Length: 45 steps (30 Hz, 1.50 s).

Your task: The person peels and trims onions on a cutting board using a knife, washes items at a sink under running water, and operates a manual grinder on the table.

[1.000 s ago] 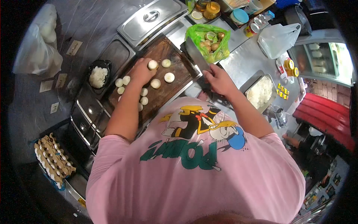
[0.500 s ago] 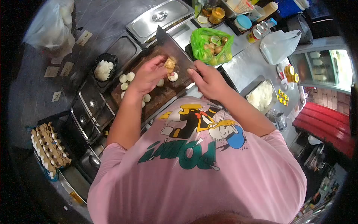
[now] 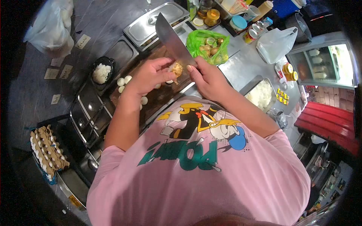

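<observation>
Left hand (image 3: 145, 77) pinches the onion (image 3: 177, 69) above the board (image 3: 156, 101), right hand (image 3: 207, 78) clenches the knife (image 3: 172, 40) close by, so onion slipping risks a cut.

Before me lies the cutting board (image 3: 156, 98), onions (image 3: 128, 79) on it; left of my board, a dish (image 3: 108, 61); right, a tray (image 3: 274, 89).

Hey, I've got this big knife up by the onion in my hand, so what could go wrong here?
The big knife in your right hand is close to the fingers of your left hand, so a slip could cut them. The onion is held up in the air, with no board bracing it, so it might twist. The round white onions could roll if bumped.
</observation>
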Available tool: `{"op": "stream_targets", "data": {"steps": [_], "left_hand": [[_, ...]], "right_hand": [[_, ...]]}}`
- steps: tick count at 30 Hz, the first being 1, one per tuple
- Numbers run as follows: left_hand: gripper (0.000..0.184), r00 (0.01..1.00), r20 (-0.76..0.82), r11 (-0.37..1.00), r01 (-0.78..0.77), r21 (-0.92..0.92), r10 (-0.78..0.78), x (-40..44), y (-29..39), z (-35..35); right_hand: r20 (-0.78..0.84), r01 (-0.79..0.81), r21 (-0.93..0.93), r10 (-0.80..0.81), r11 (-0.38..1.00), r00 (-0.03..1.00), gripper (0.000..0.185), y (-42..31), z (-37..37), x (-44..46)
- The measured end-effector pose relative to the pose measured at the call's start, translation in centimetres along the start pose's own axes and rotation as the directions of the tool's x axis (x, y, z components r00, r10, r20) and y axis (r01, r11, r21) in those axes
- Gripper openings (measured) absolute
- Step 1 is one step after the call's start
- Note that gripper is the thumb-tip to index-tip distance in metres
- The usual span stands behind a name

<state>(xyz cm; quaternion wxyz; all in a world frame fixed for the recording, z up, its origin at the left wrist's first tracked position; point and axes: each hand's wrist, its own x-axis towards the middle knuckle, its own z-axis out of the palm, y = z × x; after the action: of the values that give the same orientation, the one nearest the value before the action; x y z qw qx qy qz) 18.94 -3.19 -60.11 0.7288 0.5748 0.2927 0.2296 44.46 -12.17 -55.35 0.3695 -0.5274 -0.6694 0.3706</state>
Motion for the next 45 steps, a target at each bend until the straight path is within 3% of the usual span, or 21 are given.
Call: {"op": "stream_targets", "data": {"steps": [3,8,24,27,30,39,43,45], "left_hand": [[0.055,1.000,0.015,0.994,0.018,0.110,-0.019,0.1,1.2,0.0],[0.058,0.999,0.034,1.000,0.012,-0.004,-0.012,0.2,1.9,0.1],[0.064,0.999,-0.043,1.000,0.008,-0.012,-0.009,-0.9,3.8,0.9],[0.066,0.996,-0.049,0.995,-0.082,-0.060,0.080,-0.9,4.1,1.4],[0.066,0.995,-0.049,0.996,-0.091,0.023,0.092,-0.7,3.9,1.1],[0.063,0.993,-0.050,0.978,-0.099,0.186,0.110,-1.2,6.1,1.6],[0.065,0.988,-0.050,0.958,-0.131,0.255,0.148,-1.3,6.4,1.9],[0.067,0.991,-0.060,0.962,-0.104,0.253,0.123,-1.4,6.7,2.1]], "right_hand": [[0.015,0.003,-0.029,-0.003,1.000,1.000,0.022,-0.2,-0.3,0.1],[0.015,0.039,-0.026,-0.039,0.999,0.999,0.024,-0.2,-0.5,0.4],[0.042,0.081,-0.001,-0.081,0.997,0.996,0.020,-0.3,-1.1,0.6],[0.048,0.048,-0.015,-0.047,0.999,0.998,0.020,-0.7,-1.2,0.5],[-0.033,0.124,-0.024,-0.125,0.992,0.992,0.019,-0.2,-0.6,0.3],[-0.153,0.104,-0.073,-0.114,0.992,0.982,0.017,0.6,-0.7,0.5],[-0.114,0.080,-0.075,-0.088,0.994,0.990,0.022,0.5,-1.5,0.8],[-0.213,0.240,-0.076,-0.251,0.968,0.944,0.034,1.3,-1.0,1.1]]}}
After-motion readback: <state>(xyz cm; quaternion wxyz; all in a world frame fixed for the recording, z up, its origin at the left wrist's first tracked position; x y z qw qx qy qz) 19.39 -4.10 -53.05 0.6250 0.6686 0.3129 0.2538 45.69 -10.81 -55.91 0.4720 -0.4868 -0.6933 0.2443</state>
